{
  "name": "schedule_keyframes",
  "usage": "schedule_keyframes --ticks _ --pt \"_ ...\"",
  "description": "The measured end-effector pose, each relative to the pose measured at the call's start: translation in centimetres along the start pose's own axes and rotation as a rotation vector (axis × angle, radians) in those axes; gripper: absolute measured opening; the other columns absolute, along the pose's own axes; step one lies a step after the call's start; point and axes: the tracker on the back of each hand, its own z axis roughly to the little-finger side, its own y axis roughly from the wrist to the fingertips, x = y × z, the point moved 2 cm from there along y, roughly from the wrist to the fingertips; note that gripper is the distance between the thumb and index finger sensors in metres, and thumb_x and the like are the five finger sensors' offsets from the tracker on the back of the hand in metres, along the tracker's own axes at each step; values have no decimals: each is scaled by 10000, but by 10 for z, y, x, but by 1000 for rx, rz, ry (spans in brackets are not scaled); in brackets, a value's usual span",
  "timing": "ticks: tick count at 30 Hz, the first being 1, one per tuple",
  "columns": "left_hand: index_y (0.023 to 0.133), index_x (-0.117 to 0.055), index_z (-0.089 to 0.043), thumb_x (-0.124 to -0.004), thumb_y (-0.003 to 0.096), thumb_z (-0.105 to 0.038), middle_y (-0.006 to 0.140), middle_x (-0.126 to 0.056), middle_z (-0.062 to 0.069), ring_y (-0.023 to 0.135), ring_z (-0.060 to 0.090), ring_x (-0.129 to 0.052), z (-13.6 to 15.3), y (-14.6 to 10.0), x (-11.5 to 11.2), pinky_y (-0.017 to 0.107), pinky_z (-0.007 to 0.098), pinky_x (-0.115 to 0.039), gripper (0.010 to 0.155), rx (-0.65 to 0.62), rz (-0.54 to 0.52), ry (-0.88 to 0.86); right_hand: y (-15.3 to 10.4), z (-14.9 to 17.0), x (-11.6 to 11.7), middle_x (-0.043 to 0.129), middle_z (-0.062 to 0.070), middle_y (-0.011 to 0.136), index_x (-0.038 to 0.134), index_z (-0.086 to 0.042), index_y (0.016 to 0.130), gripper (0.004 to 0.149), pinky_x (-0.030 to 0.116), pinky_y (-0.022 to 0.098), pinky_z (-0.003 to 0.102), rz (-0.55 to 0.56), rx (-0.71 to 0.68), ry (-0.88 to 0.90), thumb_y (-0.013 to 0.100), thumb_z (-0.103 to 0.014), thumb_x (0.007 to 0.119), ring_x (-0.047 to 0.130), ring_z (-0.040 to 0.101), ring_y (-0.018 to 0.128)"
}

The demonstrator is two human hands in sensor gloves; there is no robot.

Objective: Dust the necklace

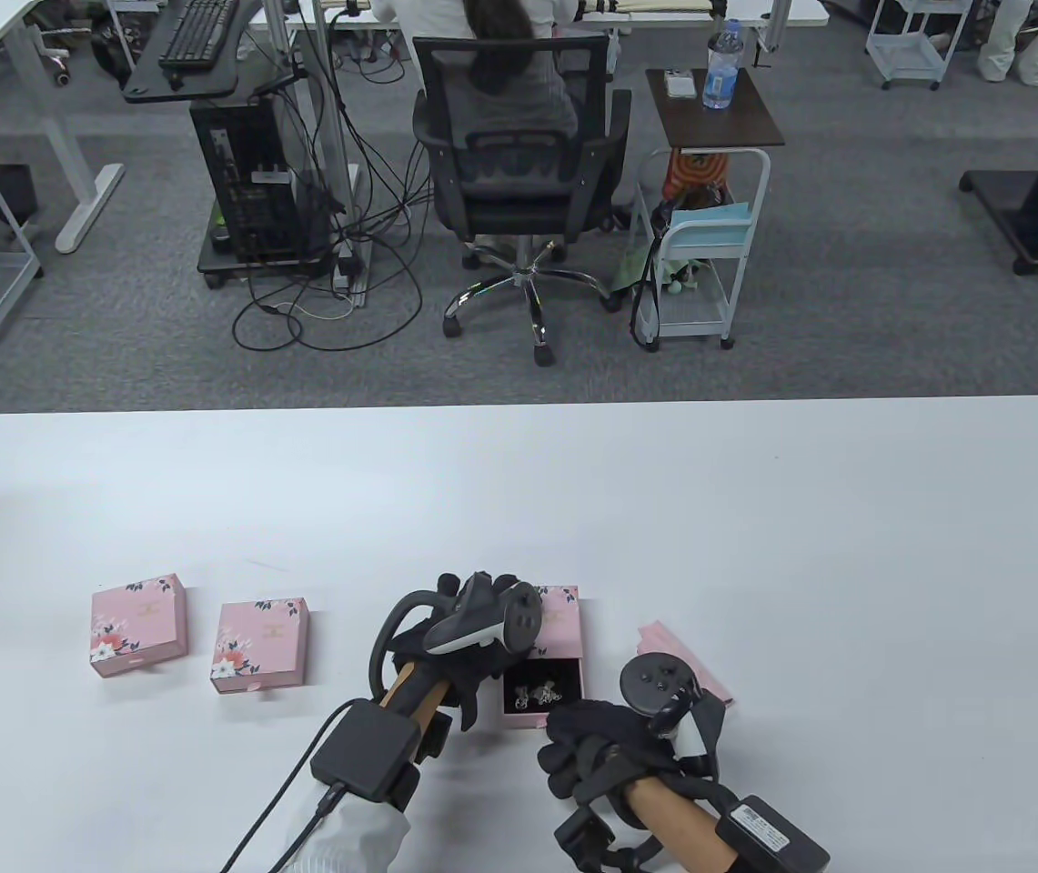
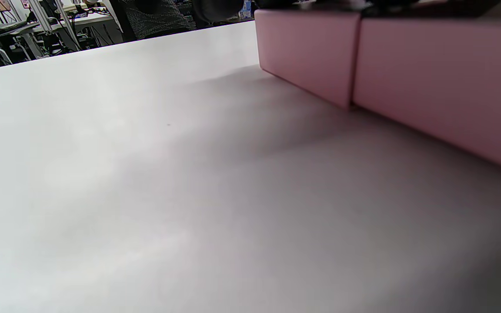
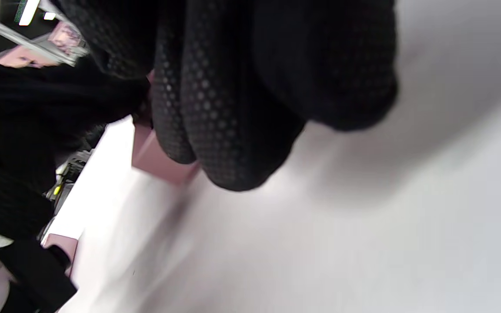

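A pink jewellery box (image 1: pixel 564 622) lies near the table's front edge. Its drawer (image 1: pixel 544 693) is pulled out toward me, and a silver necklace (image 1: pixel 539 695) lies on its black lining. My left hand (image 1: pixel 468 647) grips the box from its left side; the left wrist view shows the box wall (image 2: pixel 407 74) close up, with dark fingers (image 2: pixel 407 5) along its top. My right hand (image 1: pixel 584 747) sits at the drawer's front right corner with its fingers (image 3: pixel 233 108) curled. Whether they hold the drawer (image 3: pixel 159 163) is hidden.
Two closed pink floral boxes (image 1: pixel 138 624) (image 1: pixel 261 644) stand to the left. A flat pink piece (image 1: pixel 696 668) lies right of the open box, partly under my right tracker. The white table (image 1: pixel 755 509) stretches beyond, and a person sits in an office chair (image 1: pixel 519 164) past its far edge.
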Motion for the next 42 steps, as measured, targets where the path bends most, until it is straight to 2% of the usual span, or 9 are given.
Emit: schedule_keyframes --ticks 4,9,14,17,20,25,33,38,42 --pt "1149 -281 -451 -521 520 -544 1289 -285 -107 1238 282 -395 0 0 0 871 539 -284 680 1 -1 2 -6 -11 -28 995 84 611 777 -141 846 403 875 293 287 145 -79 -186 518 -372 740 1049 243 383" --pt "1149 -282 -449 -521 519 -545 1289 -289 -111 1239 282 -394 -1 0 1 870 540 -286 681 3 -1 13 -14 -23 -59 899 138 837 703 -182 943 463 808 508 399 322 -184 -360 513 -347 750 962 351 661" --pt "1148 -280 -449 -519 519 -545 1288 -288 -109 1238 289 -392 -1 0 1 870 545 -288 680 4 2 21 -14 -30 -81 631 33 1100 504 -341 1029 586 575 784 457 418 -315 -631 499 -370 750 687 315 1012" --pt "1149 -278 -449 -519 520 -544 1289 -285 -108 1238 291 -389 -1 0 1 869 548 -286 680 5 4 20 -13 -27 -91 549 -11 1143 444 -377 1037 646 490 837 455 501 -371 -792 474 -425 758 595 279 1081" --pt "1152 -274 -443 -515 522 -542 1292 -286 -101 1238 294 -387 -2 0 1 872 545 -288 682 3 3 34 -12 -18 -92 433 -14 1193 385 -395 1059 707 389 866 474 507 -352 -844 457 -491 742 443 287 1145" --pt "1157 -277 -435 -513 524 -537 1295 -298 -91 1236 300 -390 -4 -1 2 878 540 -306 683 4 -3 58 -7 2 -86 321 6 1222 325 -393 1079 773 279 877 494 450 -283 -848 437 -550 726 290 320 1170" --pt "1172 -286 -411 -508 508 -574 1303 -330 -79 1244 301 -351 -8 -5 7 883 551 -279 719 -12 -49 99 -12 4 -89 293 24 1224 313 -384 1084 787 271 873 500 462 -270 -859 433 -568 716 266 336 1166" --pt "1161 -334 -410 -571 500 -564 1301 -318 -72 1240 313 -335 -22 -26 14 879 553 -282 719 -117 -172 55 -15 4 -90 281 35 1225 310 -378 1087 793 272 871 504 467 -272 -863 432 -574 713 258 345 1163" --pt "1129 -357 -435 -633 488 -539 1296 -284 -42 1231 311 -343 -41 -40 7 879 535 -315 706 -214 -228 113 -17 3 -90 279 39 1225 312 -373 1088 795 275 869 505 474 -289 -861 432 -575 712 258 350 1160"
